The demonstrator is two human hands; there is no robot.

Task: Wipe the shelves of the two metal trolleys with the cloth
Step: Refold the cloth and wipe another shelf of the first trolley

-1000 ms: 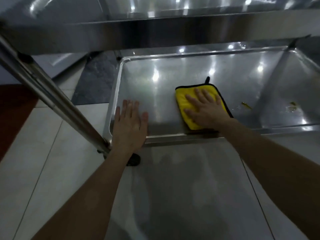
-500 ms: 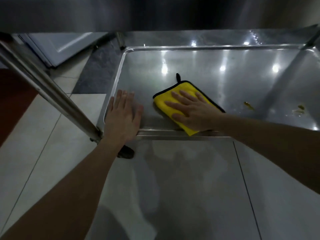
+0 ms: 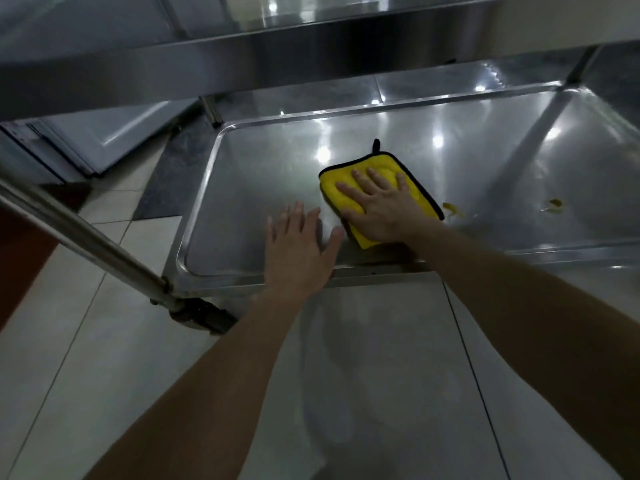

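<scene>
Since the earlier frame the left hand (image 3: pixel 298 251) has slid rightward along the front rim of the bottom shelf (image 3: pixel 263 188), so its thumb now lies just beside the cloth (image 3: pixel 377 162), which has barely shifted on the shelf. That hand lies flat with fingers straight and slightly spread, palm over the rim, apparently bracing. The right hand (image 3: pixel 384 209) is also flat, fingers spread, pressing down on the cloth without curling around it. The cloth is yellow with a black edging and a small black loop at its far corner, and it lies folded near the front middle of the shelf. It looks soft, thick and light, so it should slide easily on the smooth steel. A flat palm on its centre seems the best hold, since a loose edge could fold under. The shelf is a shallow steel tray with a raised rim. Besides the cloth it holds two yellowish smears, one (image 3: pixel 452 210) just right of the cloth and another (image 3: pixel 556 204) well apart toward the right. Above it hangs the upper shelf (image 3: pixel 242 57), and a slanted steel post (image 3: pixel 86 237) meets the caster (image 3: pixel 201 318) on the tiled floor (image 3: pixel 381 375).
</scene>
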